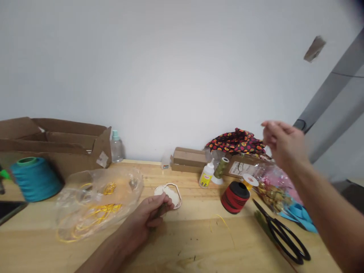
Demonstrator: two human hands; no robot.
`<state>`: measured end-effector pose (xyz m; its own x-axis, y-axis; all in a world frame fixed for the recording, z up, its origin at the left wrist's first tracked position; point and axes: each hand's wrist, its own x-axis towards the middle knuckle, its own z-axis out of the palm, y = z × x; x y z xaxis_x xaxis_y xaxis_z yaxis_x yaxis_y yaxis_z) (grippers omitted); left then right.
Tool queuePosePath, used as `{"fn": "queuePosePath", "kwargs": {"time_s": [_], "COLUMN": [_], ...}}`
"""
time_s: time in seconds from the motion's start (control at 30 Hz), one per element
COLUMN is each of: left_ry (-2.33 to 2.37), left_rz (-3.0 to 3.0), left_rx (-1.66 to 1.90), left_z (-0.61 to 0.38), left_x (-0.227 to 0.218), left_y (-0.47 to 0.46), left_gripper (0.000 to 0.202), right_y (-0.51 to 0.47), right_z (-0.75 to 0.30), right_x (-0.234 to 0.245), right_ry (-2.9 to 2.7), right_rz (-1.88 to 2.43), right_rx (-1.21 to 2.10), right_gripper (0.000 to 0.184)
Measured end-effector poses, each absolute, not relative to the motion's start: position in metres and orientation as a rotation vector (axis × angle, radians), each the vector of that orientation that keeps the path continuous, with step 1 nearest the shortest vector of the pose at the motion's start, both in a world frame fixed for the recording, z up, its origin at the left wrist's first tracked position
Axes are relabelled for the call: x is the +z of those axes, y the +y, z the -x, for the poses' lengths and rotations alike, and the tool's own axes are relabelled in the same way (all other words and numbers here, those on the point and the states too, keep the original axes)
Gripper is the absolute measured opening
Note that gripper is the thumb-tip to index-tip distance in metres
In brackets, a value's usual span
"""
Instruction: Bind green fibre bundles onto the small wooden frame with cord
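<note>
My left hand (pixel 150 216) rests on the wooden table (pixel 199 246), fingers pinched on a small dark piece I cannot make out, just in front of a white lace-like ring piece (pixel 172 192). My right hand (pixel 281 142) is raised above the table's right side, blurred, fingers drawn together as if pinching something too thin to see. Below it lie a red and black thread spool (pixel 235 196), a white glue bottle (pixel 206 175) and an olive thread cone (pixel 222 168).
A clear plastic bag with yellow cord (pixel 96 203) lies left of centre. A teal thread cone (pixel 35 178) and an open cardboard box (pixel 57 142) stand at the left. Black scissors (pixel 284 235), shiny pink packaging (pixel 273 185), patterned cloth (pixel 236 141) and a small brown box (pixel 189 159) fill the right.
</note>
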<state>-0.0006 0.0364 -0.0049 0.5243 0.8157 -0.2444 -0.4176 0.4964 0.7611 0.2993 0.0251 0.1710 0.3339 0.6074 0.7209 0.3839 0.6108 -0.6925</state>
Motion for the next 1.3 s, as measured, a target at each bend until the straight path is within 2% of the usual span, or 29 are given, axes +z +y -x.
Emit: {"fn": "queuePosePath", "kwargs": {"time_s": [0.2,0.3,0.37,0.47,0.57,0.67,0.87,1.03,1.3], "left_ry": [0.615,0.612,0.618,0.642,0.689,0.844,0.986,1.030,1.128], "left_rz": [-0.710,-0.708,-0.722,-0.788,-0.901,-1.046,-1.394,-1.575,-1.844], "left_rx": [0.849,0.922,0.992,1.095,1.167,1.141,1.067,0.983,1.014], "left_z": [0.001,0.003,0.004,0.007,0.010,0.009,-0.002,-0.007,-0.010], "left_x": [-0.007,-0.005,-0.003,-0.002,-0.002,-0.002,0.000,0.000,0.000], "left_y": [0.039,0.039,0.040,0.041,0.042,0.042,0.035,0.030,0.028], "left_gripper": [0.016,0.015,0.014,0.017,0.022,0.031,0.022,0.026,0.022], "right_y": [0.015,0.002,-0.004,-0.004,0.002,0.006,0.005,0.003,0.002], "right_z": [-0.294,-0.256,-0.223,-0.177,-0.148,-0.137,-0.141,-0.144,-0.139], "right_x": [0.262,0.266,0.238,0.158,0.074,0.024,0.004,-0.006,-0.012], "right_ry": [-1.312,-1.460,-1.550,-1.984,-2.200,-2.158,-2.045,-1.974,-1.617], "right_rz": [0.827,0.683,0.787,1.131,1.238,1.313,1.407,1.456,1.352], "right_rx": [-0.056,-0.233,-0.183,0.142,0.192,0.240,0.265,0.371,0.838], "right_gripper": [0.016,0.018,0.018,0.019,0.025,0.029,0.027,0.026,0.030]}}
